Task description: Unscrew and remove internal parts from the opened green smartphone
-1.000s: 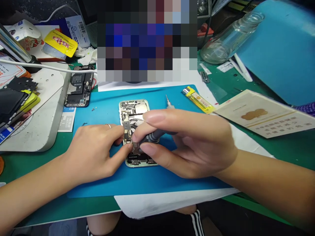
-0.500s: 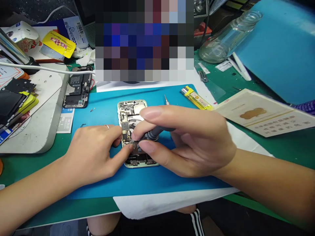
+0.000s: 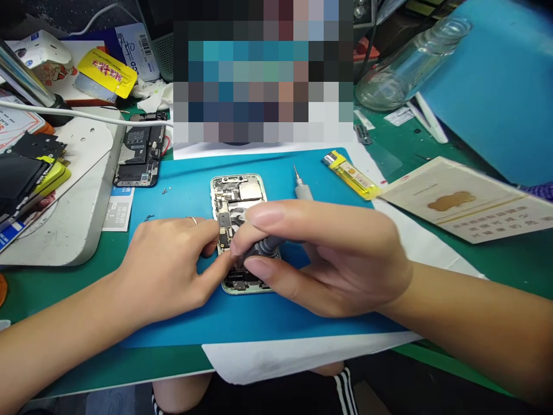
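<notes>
An opened phone (image 3: 248, 193) with a pale green frame lies on the blue mat (image 3: 181, 323), its circuit boards and inner parts bare. My left hand (image 3: 173, 265) is closed at the phone's left edge, the thumb reaching over its lower part. Above the phone's right side, my right hand (image 3: 345, 253) pinches a dark grey tool with a ribbed grip (image 3: 268, 246). That tool's working end is hidden by the fingers. Beyond the right hand, a silver precision screwdriver (image 3: 302, 187) shows its tip; its rear part is behind the hand.
Tiny screws (image 3: 165, 191) lie on the mat's left. Beside the mat are a dark phone part (image 3: 140, 153) and a white device (image 3: 93, 230). To the right are a yellow packet (image 3: 352, 176), a printed card (image 3: 466, 202) and a glass jar (image 3: 406, 72).
My right hand and its tool have dropped slightly toward the phone, uncovering more of the silver screwdriver. The whole view has shifted a little. My left hand keeps its place on the phone.
</notes>
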A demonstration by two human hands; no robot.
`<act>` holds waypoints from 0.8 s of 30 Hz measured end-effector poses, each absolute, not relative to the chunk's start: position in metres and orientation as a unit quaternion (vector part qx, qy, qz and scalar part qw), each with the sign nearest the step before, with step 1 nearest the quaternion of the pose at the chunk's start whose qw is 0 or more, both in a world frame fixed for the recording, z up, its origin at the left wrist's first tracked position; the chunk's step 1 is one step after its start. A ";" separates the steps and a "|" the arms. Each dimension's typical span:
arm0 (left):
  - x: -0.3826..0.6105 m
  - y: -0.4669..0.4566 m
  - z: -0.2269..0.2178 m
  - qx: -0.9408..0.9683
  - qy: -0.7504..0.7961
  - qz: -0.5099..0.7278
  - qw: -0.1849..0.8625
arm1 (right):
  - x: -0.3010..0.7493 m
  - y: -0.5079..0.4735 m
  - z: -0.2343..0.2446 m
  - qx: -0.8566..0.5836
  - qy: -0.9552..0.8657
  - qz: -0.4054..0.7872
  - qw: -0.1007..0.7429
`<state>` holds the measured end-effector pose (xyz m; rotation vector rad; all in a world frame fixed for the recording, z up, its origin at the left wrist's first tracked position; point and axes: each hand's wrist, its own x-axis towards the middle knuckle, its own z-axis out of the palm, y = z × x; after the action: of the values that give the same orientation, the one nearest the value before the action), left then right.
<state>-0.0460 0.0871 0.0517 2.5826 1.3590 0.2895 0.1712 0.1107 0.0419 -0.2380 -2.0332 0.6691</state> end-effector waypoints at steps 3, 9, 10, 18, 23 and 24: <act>-0.046 0.087 0.052 0.876 0.459 0.102 0.108 | 0.171 0.111 0.041 -0.101 -0.836 0.282 0.460; -0.046 0.087 0.052 0.881 0.448 0.116 0.095 | 0.170 0.108 0.037 -0.107 -0.832 0.289 0.462; -0.045 0.087 0.051 0.882 0.446 0.118 0.092 | 0.169 0.107 0.036 -0.105 -0.832 0.285 0.464; -0.045 0.087 0.050 0.881 0.444 0.129 0.100 | 0.170 0.105 0.033 -0.110 -0.828 0.306 0.457; -0.046 0.087 0.051 0.873 0.460 0.105 0.126 | 0.169 0.104 0.035 -0.118 -0.837 0.288 0.450; -0.046 0.087 0.051 0.871 0.463 0.099 0.130 | 0.169 0.104 0.035 -0.123 -0.842 0.278 0.445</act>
<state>-0.0456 0.0873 0.0509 2.5310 1.3469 0.2876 0.1686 0.1041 0.0352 -0.3049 -2.0874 0.6892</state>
